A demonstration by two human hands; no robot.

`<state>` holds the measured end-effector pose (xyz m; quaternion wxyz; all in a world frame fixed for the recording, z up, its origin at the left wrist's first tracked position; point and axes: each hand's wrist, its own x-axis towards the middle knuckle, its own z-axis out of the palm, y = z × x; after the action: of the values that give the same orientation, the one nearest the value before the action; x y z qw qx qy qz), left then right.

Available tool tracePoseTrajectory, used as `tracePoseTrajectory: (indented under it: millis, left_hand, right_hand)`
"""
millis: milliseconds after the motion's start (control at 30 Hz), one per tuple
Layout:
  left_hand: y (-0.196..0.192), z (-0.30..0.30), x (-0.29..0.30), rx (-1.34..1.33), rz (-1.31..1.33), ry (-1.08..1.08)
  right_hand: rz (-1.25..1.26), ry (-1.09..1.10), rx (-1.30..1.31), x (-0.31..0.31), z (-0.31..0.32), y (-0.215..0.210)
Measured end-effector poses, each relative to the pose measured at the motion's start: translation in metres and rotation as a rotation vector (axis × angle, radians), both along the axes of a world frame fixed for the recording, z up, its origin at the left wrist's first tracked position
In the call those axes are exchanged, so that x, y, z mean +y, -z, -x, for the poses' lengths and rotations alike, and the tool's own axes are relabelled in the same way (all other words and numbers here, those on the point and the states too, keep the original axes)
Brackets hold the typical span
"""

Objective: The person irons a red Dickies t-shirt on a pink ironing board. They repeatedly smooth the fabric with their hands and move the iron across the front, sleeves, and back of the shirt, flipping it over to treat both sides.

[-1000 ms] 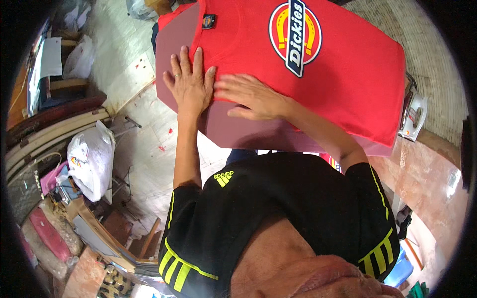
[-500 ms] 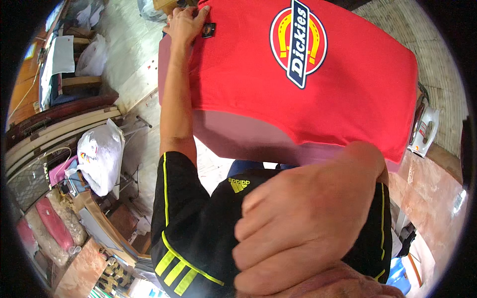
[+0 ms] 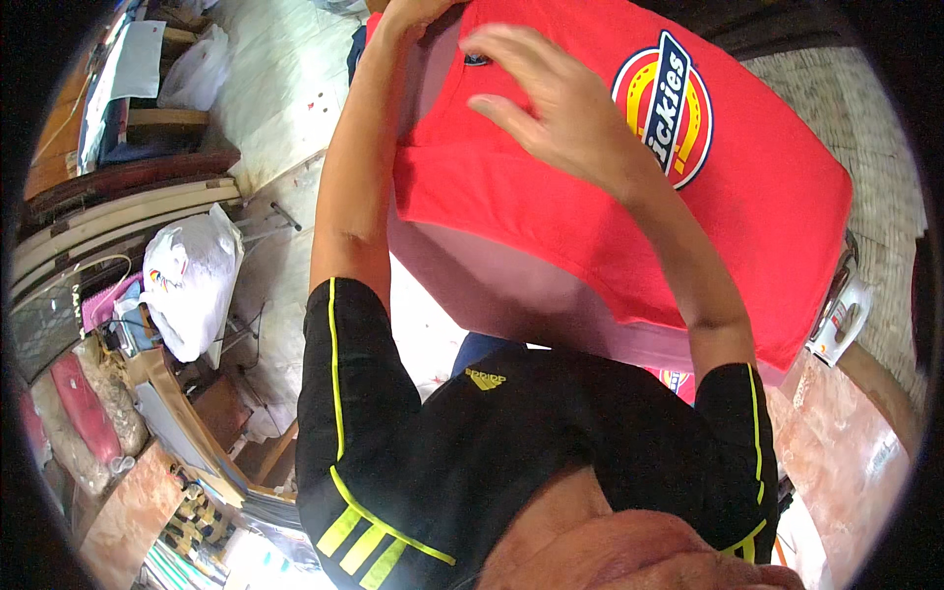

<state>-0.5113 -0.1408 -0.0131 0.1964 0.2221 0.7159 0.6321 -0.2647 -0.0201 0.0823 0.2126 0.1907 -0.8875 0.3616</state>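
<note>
A red T-shirt [image 3: 521, 197] lies spread over an ironing board with a mauve cover [image 3: 492, 265]. A round emblem [image 3: 693, 118] with a yellow horseshoe is printed on it, and a small dark label [image 3: 475, 60] sits near its left edge. At that far left corner is my left hand [image 3: 418, 14], its fingers mostly cut off by the upper rim of the picture. My right hand [image 3: 560, 103] is over the shirt beside the label, thumb and fingers apart, holding nothing; whether it touches the cloth I cannot tell.
A white iron [image 3: 841, 320] stands by the board's right end. On the left, a stuffed white plastic bag [image 3: 192, 280] sits near a folding metal stand. Wooden shelving with a clear plastic bag [image 3: 195, 71] is at the far left. Rolled items [image 3: 84, 408] lie at the near left.
My right hand has swung from close in front of my chest out over the shirt, its fingers opening. The left hand has shifted farther away, and the shirt sits farther right in view.
</note>
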Motion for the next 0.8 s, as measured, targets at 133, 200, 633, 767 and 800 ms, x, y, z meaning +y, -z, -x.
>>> tracePoseTrajectory:
  millis: [133,200,633,767,800]
  left_hand:
    - [-0.021,-0.030,-0.016,0.825,0.388,-0.192]
    - [-0.072,-0.099,-0.005,0.919,0.276,-0.246]
    - [-0.039,-0.174,0.001,1.198,0.813,-0.005]
    - [-0.038,-0.260,0.033,0.968,0.557,0.062]
    - [-0.027,-0.267,0.034,1.039,0.642,0.052]
  right_hand:
    - [-0.580,0.316,-0.135,-0.017,0.016,0.062]
    - [-0.551,0.329,-0.100,-0.011,0.013,0.076]
    - [-0.344,0.130,-0.258,-0.043,-0.116,0.074]
    - [-0.017,-0.217,-0.501,-0.020,-0.168,0.068]
    - [0.053,-0.141,-0.420,-0.008,-0.184,0.062]
